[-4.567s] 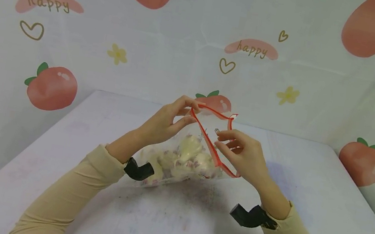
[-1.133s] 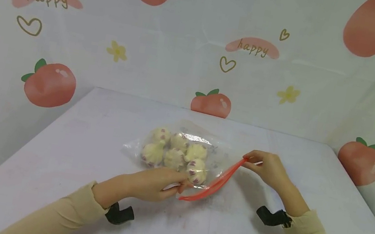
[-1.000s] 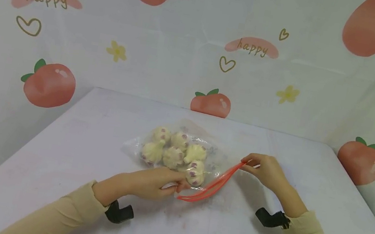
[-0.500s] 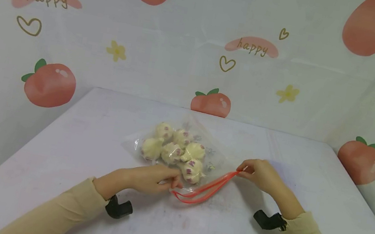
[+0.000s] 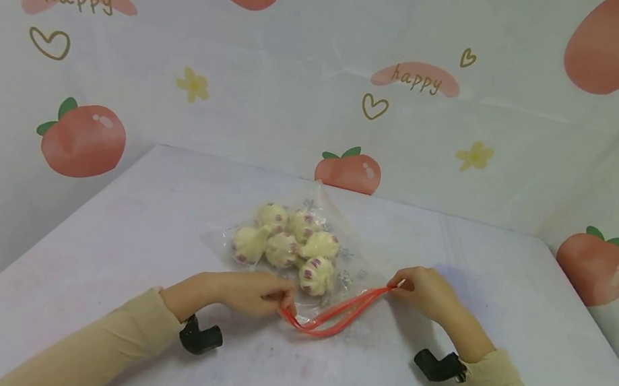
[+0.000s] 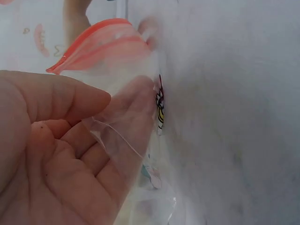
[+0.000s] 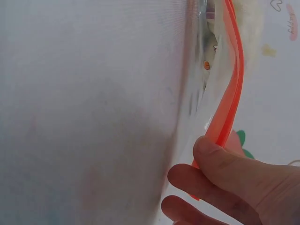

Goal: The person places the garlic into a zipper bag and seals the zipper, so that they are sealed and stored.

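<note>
A clear zip bag (image 5: 354, 274) with a red strip (image 5: 347, 315) along its mouth lies on the table, mouth towards me. Several pale garlic bulbs (image 5: 315, 275) with purple marks are inside. My left hand (image 5: 252, 293) holds the bag by the left end of the mouth; in the left wrist view, clear film lies between the thumb (image 6: 86, 101) and the fingers. At the other end, my right hand (image 5: 424, 292) pinches the red strip's corner between thumb (image 7: 220, 157) and forefinger. Between the hands, the strip sags in two lines with a gap.
The white table (image 5: 137, 342) carries the bag and reaches back to a cloth backdrop (image 5: 281, 65) printed with fruit, hearts and flowers. Black curved pieces (image 5: 202, 337) sit at both wrists.
Earlier the bag was propped up, mouth wide, with my right hand at the opening; now it lies flat. In the last second my right hand came down and left, and the strip's two lines spread apart.
</note>
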`<state>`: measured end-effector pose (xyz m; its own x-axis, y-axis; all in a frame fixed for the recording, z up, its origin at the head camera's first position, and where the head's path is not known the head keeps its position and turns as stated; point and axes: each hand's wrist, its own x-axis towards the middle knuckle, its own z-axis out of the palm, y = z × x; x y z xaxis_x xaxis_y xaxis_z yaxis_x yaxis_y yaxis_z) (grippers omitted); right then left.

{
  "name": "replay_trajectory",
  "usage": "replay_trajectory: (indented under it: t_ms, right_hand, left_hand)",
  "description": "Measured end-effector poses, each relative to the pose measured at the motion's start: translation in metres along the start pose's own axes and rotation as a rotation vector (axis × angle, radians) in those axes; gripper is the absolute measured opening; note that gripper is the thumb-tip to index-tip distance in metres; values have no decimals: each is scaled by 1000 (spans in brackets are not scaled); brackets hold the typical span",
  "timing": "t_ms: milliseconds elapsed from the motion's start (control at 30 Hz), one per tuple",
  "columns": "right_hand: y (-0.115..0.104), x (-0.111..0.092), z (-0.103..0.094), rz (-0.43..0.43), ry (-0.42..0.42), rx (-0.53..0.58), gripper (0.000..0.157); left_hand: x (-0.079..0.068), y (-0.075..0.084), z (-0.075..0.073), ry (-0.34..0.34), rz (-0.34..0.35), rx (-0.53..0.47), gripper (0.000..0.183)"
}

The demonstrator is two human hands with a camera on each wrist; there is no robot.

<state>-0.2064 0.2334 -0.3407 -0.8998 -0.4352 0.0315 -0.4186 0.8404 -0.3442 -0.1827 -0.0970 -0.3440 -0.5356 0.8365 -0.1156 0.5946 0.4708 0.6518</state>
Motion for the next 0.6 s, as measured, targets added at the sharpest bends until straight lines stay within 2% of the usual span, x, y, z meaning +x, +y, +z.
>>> replay_trajectory:
  t_ms: [233,400,500,600]
  right_hand:
    - [-1,1,0,8,7,-8,5]
    - [2,1,2,6,10,24,6]
    - [6,0,3,-14,23,82,11]
    - [9,1,4,28,33,222,21]
  left_hand:
    - [1,-3,-2,-6,0,-21,15]
    - [0,-5,-2,-10,8,-43,15]
    - [-2,-4,-2,-26,0,-70,13]
    - [-3,-1,-2,-50,-15,-92,9]
